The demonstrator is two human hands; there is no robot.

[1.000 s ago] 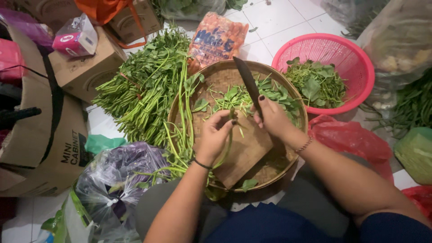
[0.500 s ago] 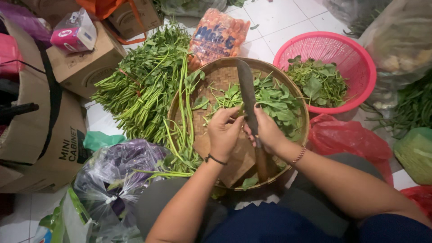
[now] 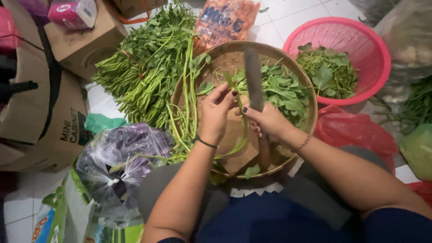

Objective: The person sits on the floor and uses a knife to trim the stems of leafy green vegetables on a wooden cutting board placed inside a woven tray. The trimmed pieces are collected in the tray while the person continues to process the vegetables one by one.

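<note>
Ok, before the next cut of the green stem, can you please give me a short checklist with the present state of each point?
1. Left hand grips the green stem: ok.
2. Right hand holds the knife: ok.
3. Left fingertips away from the blade edge: cannot tell, they are very near.
4. Wooden board lies under the hands in the woven tray: ok.
5. Room for cut leaves in the pink basket: ok.

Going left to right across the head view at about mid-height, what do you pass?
Cardboard box → pile of long-stemmed greens → left hand holding a green stem → right hand with the knife → cut leaves in the woven tray → pink basket of leaves.
</note>
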